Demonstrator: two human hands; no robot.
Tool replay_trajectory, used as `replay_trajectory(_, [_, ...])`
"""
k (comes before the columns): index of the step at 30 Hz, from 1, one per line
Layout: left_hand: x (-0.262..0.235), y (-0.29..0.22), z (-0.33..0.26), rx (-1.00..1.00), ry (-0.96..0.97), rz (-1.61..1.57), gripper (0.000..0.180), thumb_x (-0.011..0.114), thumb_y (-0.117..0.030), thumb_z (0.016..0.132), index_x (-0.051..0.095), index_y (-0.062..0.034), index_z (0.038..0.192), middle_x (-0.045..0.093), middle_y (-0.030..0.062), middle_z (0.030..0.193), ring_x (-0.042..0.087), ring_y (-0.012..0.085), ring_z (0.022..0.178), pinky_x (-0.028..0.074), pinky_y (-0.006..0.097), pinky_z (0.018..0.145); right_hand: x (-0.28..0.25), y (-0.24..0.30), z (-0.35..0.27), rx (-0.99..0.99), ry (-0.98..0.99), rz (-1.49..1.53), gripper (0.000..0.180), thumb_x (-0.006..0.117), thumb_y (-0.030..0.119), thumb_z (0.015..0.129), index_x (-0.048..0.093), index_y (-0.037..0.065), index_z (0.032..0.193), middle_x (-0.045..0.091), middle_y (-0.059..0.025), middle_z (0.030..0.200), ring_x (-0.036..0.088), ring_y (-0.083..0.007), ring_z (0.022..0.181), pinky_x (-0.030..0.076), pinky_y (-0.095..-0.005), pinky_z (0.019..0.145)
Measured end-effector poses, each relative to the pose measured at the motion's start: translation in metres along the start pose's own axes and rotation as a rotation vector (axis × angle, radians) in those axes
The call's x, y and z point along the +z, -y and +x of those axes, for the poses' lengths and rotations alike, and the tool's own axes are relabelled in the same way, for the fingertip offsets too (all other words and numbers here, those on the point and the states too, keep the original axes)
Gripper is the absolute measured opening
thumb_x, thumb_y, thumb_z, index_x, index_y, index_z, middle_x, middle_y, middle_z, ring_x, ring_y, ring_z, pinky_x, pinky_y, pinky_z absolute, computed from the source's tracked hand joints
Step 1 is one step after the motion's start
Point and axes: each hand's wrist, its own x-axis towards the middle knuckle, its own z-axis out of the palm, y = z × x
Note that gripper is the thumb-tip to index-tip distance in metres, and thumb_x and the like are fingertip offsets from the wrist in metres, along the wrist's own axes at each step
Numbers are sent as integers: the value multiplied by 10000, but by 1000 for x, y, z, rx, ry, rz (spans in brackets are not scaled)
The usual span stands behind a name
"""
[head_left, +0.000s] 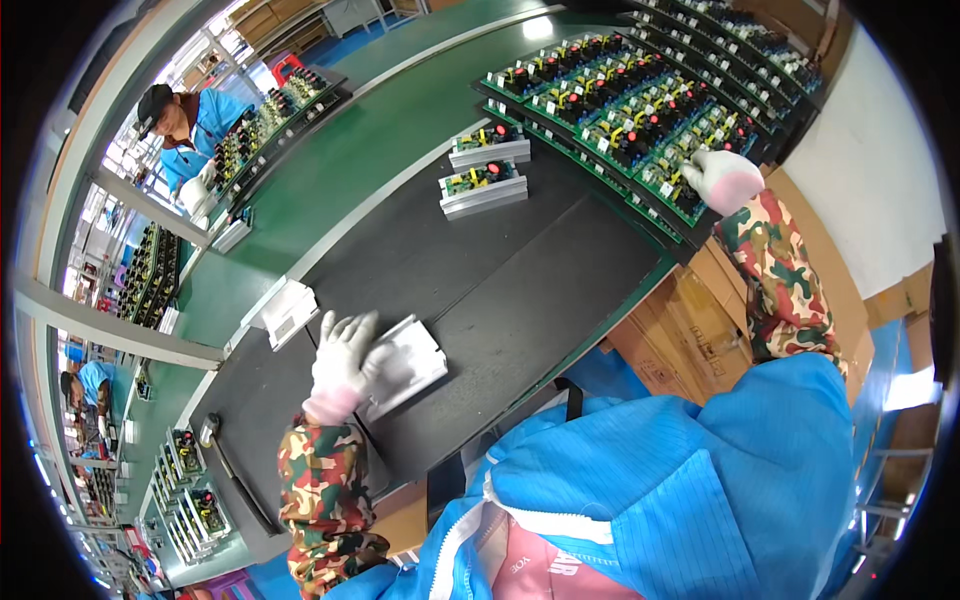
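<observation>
My left hand, in a white glove, is over the work surface with its fingers spread. Beside and partly beneath it lies a silver metal housing, slightly blurred; whether the hand touches it I cannot tell. Another silver housing sits just beyond that hand. Out to the right, my gloved right hand has its fingers curled down at a green circuit board on the near edge of a loaded black tray. Its fingertips are partly hidden among the components.
Two housings fitted with circuit boards stand on the black mat. A hammer lies at the left, near more housings with boards. Further trays of boards are at the back right. Across the metal frame, a co-worker handles boards.
</observation>
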Motion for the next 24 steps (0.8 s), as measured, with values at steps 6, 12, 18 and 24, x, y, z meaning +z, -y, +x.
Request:
replay_trajectory(6, [30, -30, -5, 18, 26, 178, 588, 479, -421, 982, 504, 83, 1284, 543, 282, 1292, 482, 432, 1236, 293, 518, 1112, 34, -22, -6, -35, -105, 277, 466, 593, 430, 920, 633, 2, 1098, 657, -274, 901, 643, -413, 906, 477, -481, 764])
replay_trajectory(12, [22, -45, 1, -151, -55, 50, 449, 486, -334, 985, 582, 31, 1227, 614, 225, 1233, 551, 412, 1174, 340, 487, 1109, -1, -4, -32, 105, -192, 253, 413, 605, 401, 900, 634, 1, 999, 639, -206, 778, 644, -349, 749, 500, -398, 688])
replay_trajectory(18, [13, -61, -2, -59, -8, 20, 395, 478, -279, 993, 604, 0, 1242, 617, 195, 1253, 544, 393, 1212, 384, 447, 1097, 7, 128, -98, -638, -272, 684, 288, 741, 244, 735, 699, 61, 953, 679, -131, 876, 666, -291, 784, 536, -379, 702])
replay_trajectory(24, [16, -54, -5, -84, 21, 20, 383, 480, -269, 993, 600, -21, 1259, 605, 174, 1283, 527, 386, 1236, 386, 437, 1098, 59, 220, -113, -829, -232, 535, 227, 728, 337, 728, 650, 132, 784, 604, -28, 682, 643, -222, 687, 503, -379, 634])
